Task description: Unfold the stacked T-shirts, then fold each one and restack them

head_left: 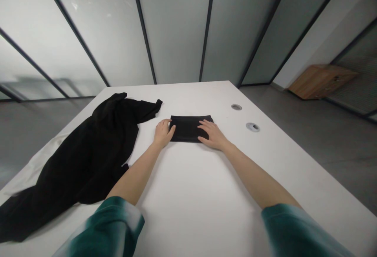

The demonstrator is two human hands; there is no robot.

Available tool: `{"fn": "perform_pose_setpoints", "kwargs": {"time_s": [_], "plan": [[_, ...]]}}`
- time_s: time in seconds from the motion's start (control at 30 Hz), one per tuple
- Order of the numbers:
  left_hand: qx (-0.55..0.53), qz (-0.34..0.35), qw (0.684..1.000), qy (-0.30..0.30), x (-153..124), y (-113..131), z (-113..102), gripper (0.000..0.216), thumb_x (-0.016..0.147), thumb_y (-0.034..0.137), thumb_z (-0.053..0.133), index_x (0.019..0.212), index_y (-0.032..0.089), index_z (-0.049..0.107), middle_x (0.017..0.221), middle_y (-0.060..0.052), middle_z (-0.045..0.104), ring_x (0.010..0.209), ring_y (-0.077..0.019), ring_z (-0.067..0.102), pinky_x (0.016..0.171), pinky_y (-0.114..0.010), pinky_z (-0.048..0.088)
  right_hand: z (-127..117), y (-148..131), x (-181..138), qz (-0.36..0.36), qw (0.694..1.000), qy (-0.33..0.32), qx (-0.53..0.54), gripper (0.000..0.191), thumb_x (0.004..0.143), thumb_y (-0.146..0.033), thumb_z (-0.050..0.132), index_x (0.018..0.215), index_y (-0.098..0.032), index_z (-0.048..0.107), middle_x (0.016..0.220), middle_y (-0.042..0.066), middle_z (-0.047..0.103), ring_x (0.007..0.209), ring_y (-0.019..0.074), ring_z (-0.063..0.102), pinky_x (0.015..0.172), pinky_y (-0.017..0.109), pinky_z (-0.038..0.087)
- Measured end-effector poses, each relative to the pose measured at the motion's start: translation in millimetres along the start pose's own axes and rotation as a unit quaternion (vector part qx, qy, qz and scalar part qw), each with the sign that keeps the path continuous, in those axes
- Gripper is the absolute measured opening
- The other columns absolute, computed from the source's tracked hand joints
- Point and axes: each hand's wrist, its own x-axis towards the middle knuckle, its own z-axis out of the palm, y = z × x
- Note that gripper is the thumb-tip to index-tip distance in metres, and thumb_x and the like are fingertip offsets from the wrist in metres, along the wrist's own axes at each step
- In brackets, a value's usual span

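Note:
A black cloth (187,129), folded into a flat rectangle, lies on the white table in front of me. My left hand (163,133) rests at its left edge, thumb over the cloth and fingers apart. On the right end of the cloth lies my right hand (214,135), palm down with its fingers spread. Neither hand is closed around the fabric. To the left a larger black garment (85,155) is spread loosely and crumpled, its far end close to the folded cloth but apart from it.
The white table (188,194) has two round cable grommets (236,107) on its right side. A white cloth (44,158) shows beneath the black garment at the left edge. Frosted glass panels (176,25) stand behind, and a wooden cabinet (321,80) is at the far right.

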Motion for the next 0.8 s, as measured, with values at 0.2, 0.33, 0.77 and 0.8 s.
{"fn": "perform_pose_setpoints", "kwargs": {"time_s": [0.2,0.33,0.77,0.8], "plan": [[0.003,-0.001,1.0,-0.006,0,3,-2,0.027,0.094,0.034,0.048,0.114,0.018,0.058,0.116,-0.013,0.065,0.109,-0.0275,0.059,0.097,-0.043,0.045,-2,-8,1,-0.008,0.998,-0.058,-0.007,0.05,0.086,-0.045,0.06,0.13,-0.021,0.064,0.146,0.012,0.053,0.135,0.0295,0.047,0.113,0.051,0.033],[-0.001,-0.011,1.0,-0.008,0,1,-2,0.026,0.094,0.033,0.05,0.114,0.018,0.058,0.115,-0.012,0.065,0.109,-0.0274,0.059,0.097,-0.042,0.044,1,1,4,0.079,0.994,-0.047,-0.05,0.049,0.091,-0.046,0.054,0.133,-0.023,0.062,0.148,0.01,0.051,0.138,0.028,0.044,0.116,0.05,0.027],[0.005,-0.007,1.0,-0.001,0,-6,3,0.027,0.088,0.028,0.055,0.113,0.018,0.058,0.114,-0.012,0.065,0.107,-0.0277,0.061,0.096,-0.044,0.046,-33,63,-22,0.404,0.89,0.098,-0.187,0.037,0.089,-0.024,0.047,0.117,-0.017,0.07,0.124,0.016,0.065,0.114,0.0323,0.051,0.1,0.051,0.031],[0.006,-0.008,1.0,-0.003,0,-6,3,0.027,0.088,0.028,0.056,0.113,0.018,0.058,0.114,-0.012,0.065,0.106,-0.0276,0.061,0.096,-0.044,0.046,-33,62,-22,0.404,0.892,0.088,-0.184,0.037,0.088,-0.023,0.047,0.115,-0.018,0.071,0.123,0.015,0.066,0.112,0.0316,0.052,0.099,0.05,0.032]]}}
